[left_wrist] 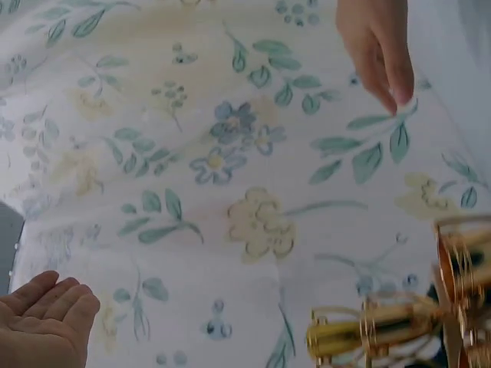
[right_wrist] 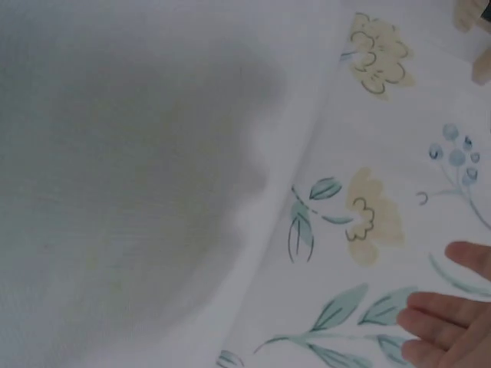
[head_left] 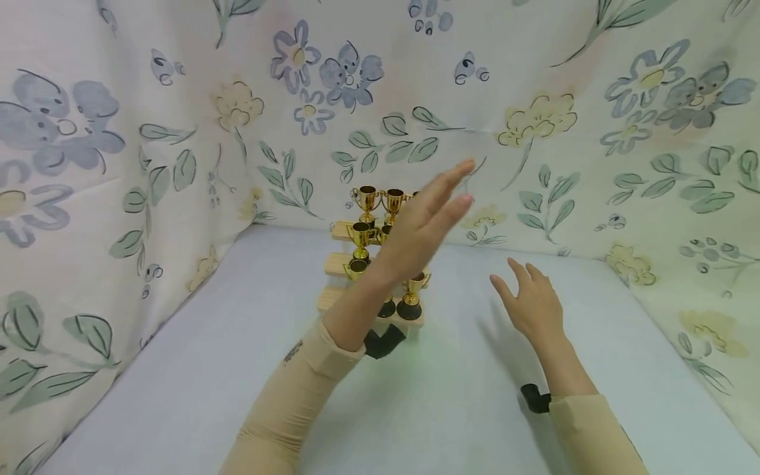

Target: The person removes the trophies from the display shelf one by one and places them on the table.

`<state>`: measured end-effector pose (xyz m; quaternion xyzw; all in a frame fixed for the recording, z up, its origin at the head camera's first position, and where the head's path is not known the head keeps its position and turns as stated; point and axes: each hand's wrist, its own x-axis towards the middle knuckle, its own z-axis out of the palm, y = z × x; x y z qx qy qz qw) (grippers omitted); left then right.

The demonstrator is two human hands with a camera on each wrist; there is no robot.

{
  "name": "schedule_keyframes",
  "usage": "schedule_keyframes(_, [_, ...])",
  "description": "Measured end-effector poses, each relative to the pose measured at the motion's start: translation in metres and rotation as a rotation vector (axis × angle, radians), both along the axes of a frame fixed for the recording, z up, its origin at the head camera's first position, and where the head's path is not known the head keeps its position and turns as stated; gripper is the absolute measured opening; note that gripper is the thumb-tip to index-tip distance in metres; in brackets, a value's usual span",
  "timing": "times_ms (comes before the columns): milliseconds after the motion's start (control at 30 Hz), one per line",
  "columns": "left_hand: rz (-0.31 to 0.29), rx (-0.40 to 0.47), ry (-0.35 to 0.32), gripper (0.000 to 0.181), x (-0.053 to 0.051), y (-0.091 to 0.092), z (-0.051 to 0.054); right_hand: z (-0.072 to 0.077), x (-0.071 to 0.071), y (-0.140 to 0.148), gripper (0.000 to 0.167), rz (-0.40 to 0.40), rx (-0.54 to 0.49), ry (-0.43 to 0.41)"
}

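Several small gold trophy cups (head_left: 360, 239) with black bases stand in rows on a stepped wooden rack (head_left: 336, 264). My left hand (head_left: 423, 227) is raised in front of the rack and hides part of it, its fingers extended and nothing held. To the right of the rack, my right hand (head_left: 534, 305) hovers over the white table with fingers spread apart and nothing in them. The left wrist view shows the left hand (left_wrist: 50, 326) palm up at the lower left, and trophy cups (left_wrist: 399, 322) at the lower right. Fingers of the right hand (right_wrist: 453, 330) appear in the right wrist view.
A white surface (head_left: 237, 369) lies under the rack and the hands. Floral-patterned cloth (head_left: 380, 99) hangs behind and along both sides. Each wrist carries a black camera mount (head_left: 384, 341).
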<state>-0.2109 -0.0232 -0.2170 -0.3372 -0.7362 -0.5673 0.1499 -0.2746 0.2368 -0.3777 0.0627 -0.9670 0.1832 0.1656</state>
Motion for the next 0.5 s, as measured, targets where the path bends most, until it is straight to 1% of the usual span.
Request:
schedule_keyframes(67, [0.046,0.053,-0.018,0.05,-0.005,-0.023,0.002,0.001,0.0,-0.002,0.073,0.009,-0.006,0.015])
schedule_keyframes(133, [0.099,0.097,-0.037,0.048,-0.012,-0.046,0.001,0.0,-0.001,-0.004,0.073,0.02,-0.015,0.029])
schedule_keyframes(200, [0.171,0.126,-0.073,0.047,-0.02,-0.071,-0.001,0.0,-0.001,-0.007,0.072,0.032,-0.032,0.046])
schedule_keyframes(267, [0.214,0.161,-0.106,0.045,-0.03,-0.095,-0.006,-0.001,-0.002,-0.009,0.07,0.044,-0.051,0.065])
schedule_keyframes(367, [0.249,0.227,-0.161,0.045,-0.046,-0.128,-0.016,-0.002,-0.002,-0.015,0.067,0.06,-0.08,0.084])
schedule_keyframes(500, [0.251,0.314,-0.251,0.048,-0.067,-0.163,-0.034,-0.002,0.0,-0.023,0.062,0.097,-0.104,0.099])
